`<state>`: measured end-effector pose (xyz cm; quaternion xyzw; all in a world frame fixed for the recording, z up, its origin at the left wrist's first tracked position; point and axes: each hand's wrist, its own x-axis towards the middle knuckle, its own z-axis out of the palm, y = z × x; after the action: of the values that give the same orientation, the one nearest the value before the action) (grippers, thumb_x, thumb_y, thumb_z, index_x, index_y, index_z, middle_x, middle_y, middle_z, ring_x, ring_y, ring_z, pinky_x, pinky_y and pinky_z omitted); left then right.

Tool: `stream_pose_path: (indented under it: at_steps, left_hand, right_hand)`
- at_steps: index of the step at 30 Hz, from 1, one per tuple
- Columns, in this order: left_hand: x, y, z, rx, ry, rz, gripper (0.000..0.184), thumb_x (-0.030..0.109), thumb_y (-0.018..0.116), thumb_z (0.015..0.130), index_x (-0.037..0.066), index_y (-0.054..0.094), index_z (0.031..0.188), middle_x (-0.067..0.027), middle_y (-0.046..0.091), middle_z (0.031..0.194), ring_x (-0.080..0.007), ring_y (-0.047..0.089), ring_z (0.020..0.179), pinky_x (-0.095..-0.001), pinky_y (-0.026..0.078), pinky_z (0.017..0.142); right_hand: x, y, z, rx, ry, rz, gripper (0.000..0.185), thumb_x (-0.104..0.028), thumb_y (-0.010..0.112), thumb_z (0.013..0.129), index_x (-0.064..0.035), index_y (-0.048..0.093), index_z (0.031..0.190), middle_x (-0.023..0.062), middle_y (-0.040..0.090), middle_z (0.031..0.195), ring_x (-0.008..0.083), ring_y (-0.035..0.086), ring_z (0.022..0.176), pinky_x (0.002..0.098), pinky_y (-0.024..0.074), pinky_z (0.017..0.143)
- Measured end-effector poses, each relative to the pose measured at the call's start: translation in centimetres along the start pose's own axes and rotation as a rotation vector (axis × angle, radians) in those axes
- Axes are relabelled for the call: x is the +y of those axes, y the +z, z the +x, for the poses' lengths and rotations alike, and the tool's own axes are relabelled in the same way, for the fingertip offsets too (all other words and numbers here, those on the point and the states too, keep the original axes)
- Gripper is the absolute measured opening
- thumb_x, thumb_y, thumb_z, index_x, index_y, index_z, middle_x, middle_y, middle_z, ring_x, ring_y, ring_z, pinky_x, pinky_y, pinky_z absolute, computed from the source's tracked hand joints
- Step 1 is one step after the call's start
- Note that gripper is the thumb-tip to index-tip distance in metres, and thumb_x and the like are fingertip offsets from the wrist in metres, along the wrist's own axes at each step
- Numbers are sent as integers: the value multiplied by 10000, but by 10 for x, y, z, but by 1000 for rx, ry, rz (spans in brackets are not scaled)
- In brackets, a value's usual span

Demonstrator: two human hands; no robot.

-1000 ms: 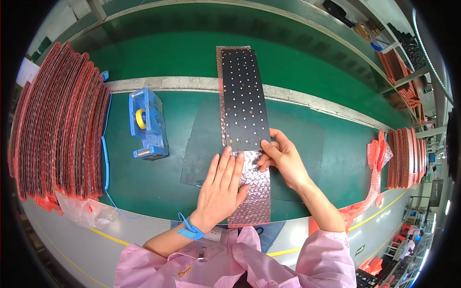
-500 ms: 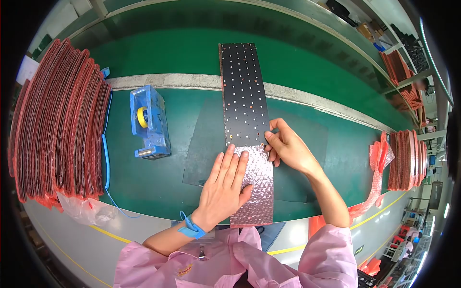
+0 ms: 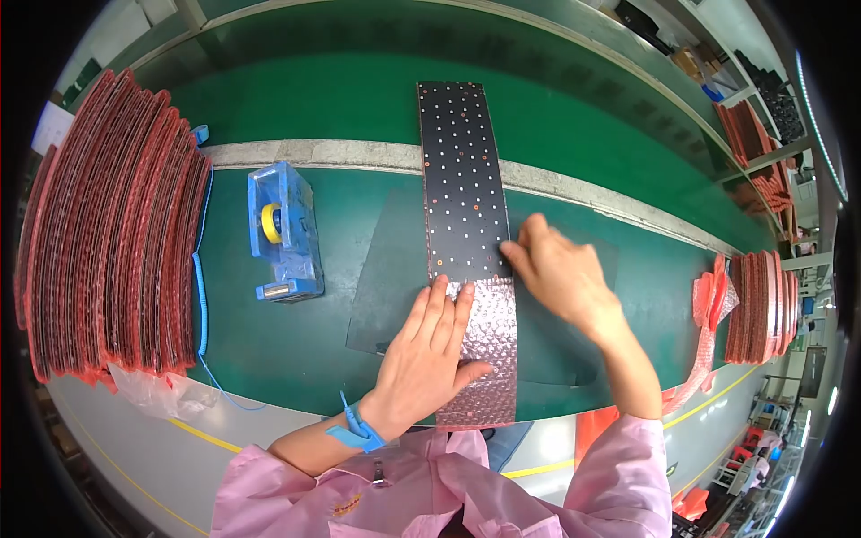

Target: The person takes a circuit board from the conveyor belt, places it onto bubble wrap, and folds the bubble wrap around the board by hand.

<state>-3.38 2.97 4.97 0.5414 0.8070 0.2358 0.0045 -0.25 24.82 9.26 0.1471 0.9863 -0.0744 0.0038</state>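
Note:
A long black circuit board (image 3: 459, 179) dotted with small white parts lies lengthwise on the green bench. Its near part sits inside or under a shiny bubble-wrap sleeve (image 3: 491, 336); which of the two I cannot tell. My left hand (image 3: 414, 359) rests flat on the sleeve, fingertips at the line where the bare board begins. At the board's right edge is my right hand (image 3: 572, 282), its fingers curled and its thumb tip touching or close to that edge. Anything between those fingers is hidden. A blue band (image 3: 357, 430) circles my left wrist.
A blue tape dispenser (image 3: 291, 233) with yellow tape stands left of the board. Tall stacks of red-wrapped boards (image 3: 117, 233) fill the far left; another stack (image 3: 758, 305) stands right. Red bubble wrap (image 3: 708, 309) hangs over the right edge. A coiled blue cord (image 3: 199, 305) runs along the left.
My right hand has turned, its fingers curling more and its knuckles rising beside the board's edge. My left hand stays flat on the sleeve. The whole view has shifted slightly.

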Motion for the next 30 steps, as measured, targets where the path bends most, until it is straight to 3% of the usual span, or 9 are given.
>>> stream_pose_path:
  at_steps: [3,6,9,11,12,16,21,27,30]
  left_hand:
    - [0,5,4,14,-13,14,822,446,605,913,-137,360,1439,-272,547,1243,-397,464,1307,-473,333,1152]
    - [-2,12,11,27,-1,145,844,484,594,915,-146,368,1429,-258,567,1180,-379,509,1239,-464,358,1136]
    - [0,10,13,-25,0,172,797,468,568,937,-162,408,1398,-267,550,1253,-370,517,1212,-460,349,1145]
    - [-1,5,13,-74,-11,211,755,453,541,960,-177,447,1366,-276,532,1325,-362,524,1186,-456,340,1153]
    - [-2,2,14,-73,-20,226,755,453,541,960,-177,447,1366,-276,532,1325,-362,524,1186,-456,340,1153]
    - [-2,-2,15,-74,26,247,746,449,555,957,-176,461,1354,-260,533,1339,-351,529,1182,-459,347,1148]
    - [-3,-1,15,-84,6,231,730,445,557,956,-172,480,1340,-245,528,1361,-344,531,1179,-471,347,1146]
    - [-3,0,13,-60,23,251,721,443,550,961,-170,486,1337,-246,521,1375,-339,527,1187,-482,340,1148]
    - [-3,4,13,-45,28,255,740,436,593,927,-156,473,1354,-231,527,1326,-343,514,1196,-487,363,1134]
  right_hand:
    - [13,-16,36,227,-76,-16,200,-270,570,979,-73,533,978,97,646,762,307,650,603,399,513,515]
    - [29,-27,114,240,-124,92,266,-317,538,1014,-107,585,1169,104,651,879,268,639,751,387,511,690]
    - [41,-8,203,428,-286,35,289,-340,517,1005,-128,634,1163,129,699,949,322,672,877,439,538,793]
    - [37,1,251,116,-151,389,382,-409,480,1003,-117,689,1134,114,724,1029,328,681,920,434,534,852]
    - [33,4,262,120,-165,398,382,-409,480,1003,-117,689,1134,114,724,1029,328,681,920,434,534,852]
    - [23,21,292,-111,-29,68,435,-450,477,983,-109,732,1072,111,730,1043,325,686,950,422,534,865]
    - [27,16,295,-275,-31,188,478,-417,493,998,12,685,1085,77,707,980,179,640,852,342,511,813]
    - [31,6,295,-403,-29,257,501,-424,495,989,28,708,1029,63,696,942,151,619,833,313,494,819]
    - [32,2,294,-408,28,461,471,-414,523,976,14,719,1005,50,694,936,138,612,831,287,481,830]
